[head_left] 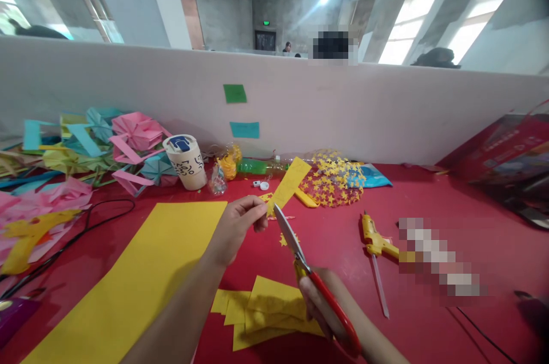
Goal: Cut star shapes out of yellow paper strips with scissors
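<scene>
Red table (412,192), head view. My right hand (326,295) is wrapped round the handles of the scissors (295,244), blades apparently together, tips aimed at the table's far edge. I judge that hold chosen so the points lead away from my body, with my right fingers well back from the metal.

My left hand (238,221) is curled, thumb drawn in against the fingers. Whether it pinches the strip (294,178) I cannot tell; the fingertips cover the spot.

Strip: its near end is right beside the left fingertips and the blade tips, the rest slanting off toward the table's far edge. The scissors sit securely in the right grip, pivot just ahead of the fingers.

Yellow pieces (277,301) overlap loosely toward the near edge, under the working hand, I suppose for easy reach. Yellow sheet (171,250) spreads to the left, partly beneath the left forearm. Glue gun (375,241) rests toward the right edge, probably parked clear of the paper. Cup (186,164) stands upright near the far left corner, beside paper flowers (137,132).
</scene>
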{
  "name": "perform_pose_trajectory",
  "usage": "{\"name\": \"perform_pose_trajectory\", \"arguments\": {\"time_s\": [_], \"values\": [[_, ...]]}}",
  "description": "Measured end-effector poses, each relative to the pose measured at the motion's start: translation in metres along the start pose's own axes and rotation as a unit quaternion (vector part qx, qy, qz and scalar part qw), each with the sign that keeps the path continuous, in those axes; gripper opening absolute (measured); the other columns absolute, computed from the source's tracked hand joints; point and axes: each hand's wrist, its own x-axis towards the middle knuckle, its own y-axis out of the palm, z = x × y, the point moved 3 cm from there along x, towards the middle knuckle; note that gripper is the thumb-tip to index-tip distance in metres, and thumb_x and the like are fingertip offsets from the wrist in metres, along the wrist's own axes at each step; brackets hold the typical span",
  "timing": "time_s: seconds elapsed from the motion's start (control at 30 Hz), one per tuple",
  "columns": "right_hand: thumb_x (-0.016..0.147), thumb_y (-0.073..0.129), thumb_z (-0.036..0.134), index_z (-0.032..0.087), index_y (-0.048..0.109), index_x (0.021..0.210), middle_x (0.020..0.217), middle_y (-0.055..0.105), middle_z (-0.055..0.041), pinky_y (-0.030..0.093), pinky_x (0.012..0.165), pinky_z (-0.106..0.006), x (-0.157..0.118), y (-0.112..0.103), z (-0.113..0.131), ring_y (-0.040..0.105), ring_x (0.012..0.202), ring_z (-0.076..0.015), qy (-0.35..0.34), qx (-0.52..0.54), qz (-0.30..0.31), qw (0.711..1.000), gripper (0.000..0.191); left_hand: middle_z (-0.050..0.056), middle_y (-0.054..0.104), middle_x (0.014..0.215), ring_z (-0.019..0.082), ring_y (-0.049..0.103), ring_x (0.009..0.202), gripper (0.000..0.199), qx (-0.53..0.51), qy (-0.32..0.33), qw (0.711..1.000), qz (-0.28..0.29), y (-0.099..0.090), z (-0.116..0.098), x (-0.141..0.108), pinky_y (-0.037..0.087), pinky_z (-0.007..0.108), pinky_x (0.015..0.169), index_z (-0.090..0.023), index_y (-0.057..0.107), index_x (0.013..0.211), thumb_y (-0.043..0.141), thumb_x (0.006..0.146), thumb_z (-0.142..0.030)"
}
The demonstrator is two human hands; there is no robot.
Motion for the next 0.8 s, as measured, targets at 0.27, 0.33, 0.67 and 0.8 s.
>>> {"name": "perform_pose_trajectory", "arguments": {"time_s": [0.27, 0.33, 0.67, 0.8], "values": [[0.082, 0.035, 0.074, 0.022, 0.038, 0.065, 0.043, 0.042, 0.0059, 0.031, 0.041, -0.019, 0.002, 0.000, -0.002, 0.038, 0.036, -0.0075, -0.020, -0.014, -0.001, 1.000, 0.055, -0.002, 0.057, 0.061, 0.010, 0.049, 0.058, 0.019, -0.041, -0.010, 0.999, 0.000, 0.011, 0.004, -0.001, 0.040, 0.023, 0.059, -0.017, 0.058, 0.068, 0.061, 0.082, -0.029], [0.080, 0.037, 0.075, 0.022, 0.038, 0.064, 0.043, 0.040, 0.0065, 0.032, 0.042, -0.020, 0.003, 0.000, -0.004, 0.037, 0.036, -0.0075, -0.015, -0.005, 0.002, 1.000, 0.055, -0.002, 0.056, 0.060, 0.010, 0.049, 0.059, 0.019, -0.045, 0.003, 0.999, -0.007, 0.009, 0.004, 0.000, 0.039, 0.022, 0.059, -0.017, 0.058, 0.068, 0.060, 0.083, -0.028], [0.079, 0.044, 0.071, 0.021, 0.037, 0.066, 0.052, 0.038, 0.0063, 0.025, 0.032, -0.016, 0.000, -0.002, -0.011, 0.032, 0.037, -0.0053, 0.035, 0.021, 0.016, 0.999, 0.053, -0.001, 0.058, 0.061, 0.010, 0.050, 0.060, 0.017, 0.000, 0.011, 1.000, 0.016, 0.003, 0.001, 0.003, 0.041, 0.023, 0.061, -0.016, 0.061, 0.067, 0.060, 0.082, -0.025], [0.078, 0.043, 0.074, 0.020, 0.041, 0.069, 0.054, 0.042, 0.0053, 0.027, 0.030, -0.016, 0.000, -0.004, -0.009, 0.034, 0.036, -0.0050, 0.041, 0.019, 0.024, 0.999, 0.055, -0.001, 0.057, 0.061, 0.011, 0.050, 0.060, 0.017, 0.025, 0.012, 0.999, 0.026, 0.001, -0.001, 0.002, 0.041, 0.024, 0.061, -0.017, 0.062, 0.067, 0.059, 0.082, -0.025]]}}
